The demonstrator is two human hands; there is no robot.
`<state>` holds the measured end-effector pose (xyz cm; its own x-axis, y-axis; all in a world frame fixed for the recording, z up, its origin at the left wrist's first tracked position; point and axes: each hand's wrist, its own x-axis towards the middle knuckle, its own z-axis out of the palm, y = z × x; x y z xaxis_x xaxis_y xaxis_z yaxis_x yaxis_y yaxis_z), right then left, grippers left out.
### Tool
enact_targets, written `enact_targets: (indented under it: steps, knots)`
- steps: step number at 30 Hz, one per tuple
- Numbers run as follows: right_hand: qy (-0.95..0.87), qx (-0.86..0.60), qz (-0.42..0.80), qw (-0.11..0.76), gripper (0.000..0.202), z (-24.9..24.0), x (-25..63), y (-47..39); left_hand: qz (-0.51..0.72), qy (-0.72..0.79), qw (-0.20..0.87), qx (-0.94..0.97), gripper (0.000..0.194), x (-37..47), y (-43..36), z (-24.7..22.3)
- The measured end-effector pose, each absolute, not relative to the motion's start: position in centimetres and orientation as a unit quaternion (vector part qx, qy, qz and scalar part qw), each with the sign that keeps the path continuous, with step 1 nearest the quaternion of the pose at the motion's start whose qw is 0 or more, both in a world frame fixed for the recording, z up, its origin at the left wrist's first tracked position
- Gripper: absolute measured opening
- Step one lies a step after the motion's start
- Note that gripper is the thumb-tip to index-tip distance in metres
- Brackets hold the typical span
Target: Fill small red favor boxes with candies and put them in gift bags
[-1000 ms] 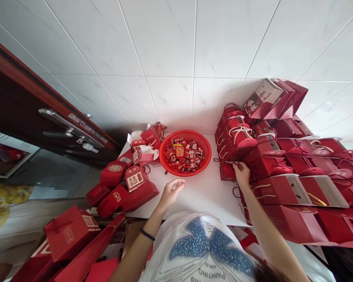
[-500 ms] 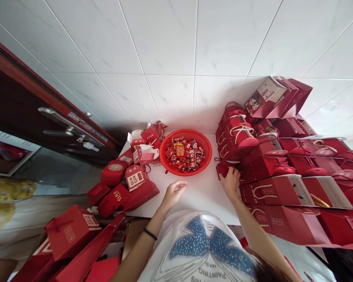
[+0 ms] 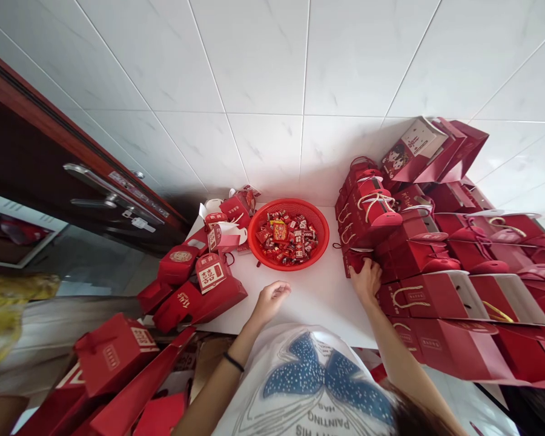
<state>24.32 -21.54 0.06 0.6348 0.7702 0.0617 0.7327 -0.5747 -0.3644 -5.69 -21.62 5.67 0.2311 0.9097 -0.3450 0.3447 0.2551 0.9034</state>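
Note:
My right hand (image 3: pixel 367 280) grips the top of a small red gift box (image 3: pixel 355 260), with its fingers bent over it. The box stands against the end of a packed row of red boxes, partly hidden by my hand. My left hand (image 3: pixel 272 300) hovers over the white table (image 3: pixel 318 303) in front of the basket, its fingers loosely curved and nothing seen in them. Beyond it sits a round red plastic basket (image 3: pixel 323 248) with wrapped sweets (image 3: pixel 295 237) inside.
Red gift boxes with rope handles (image 3: pixel 436 290) fill the table's right side, some stacked by the tiled wall. More boxes (image 3: pixel 211 278) lie at the left, and others (image 3: pixel 113 357) are piled lower down. A dark door with a metal handle (image 3: pixel 111 197) stands at far left.
My right hand has moved slightly right with the small box, which is now closer against the row. The left hand has hardly moved.

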Motion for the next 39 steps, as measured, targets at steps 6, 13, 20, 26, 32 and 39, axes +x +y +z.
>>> enact_targets:
  steps: [6,13,20,26,32,39]
  knots:
    - [-0.451,-0.871,0.058,0.185,0.057,-0.7,24.7,-22.4,0.261,0.565,0.556,0.550,0.024,-6.3,-21.4,5.5]
    - [-0.440,-0.878,0.059,0.179,0.059,-0.6,24.2,-22.5,0.279,0.578,0.536,0.549,0.024,-7.5,-20.7,5.2]
    - [-0.440,-0.874,0.058,0.200,0.064,-0.3,24.1,-22.1,0.326,0.661,0.437,0.516,0.019,-13.3,-18.2,6.2]
    - [-0.459,-0.835,0.014,0.303,0.056,0.2,23.5,-23.1,0.276,0.784,0.305,0.466,0.019,-20.0,-15.9,7.3]
    - [-0.534,-0.737,0.083,0.405,0.039,0.6,20.6,-23.9,0.263,0.836,0.205,0.435,0.024,-22.0,-13.7,7.1]
    - [-0.583,-0.654,0.229,0.424,0.027,1.7,16.8,-24.0,0.232,0.771,0.134,0.578,0.035,-17.1,-8.1,7.8]
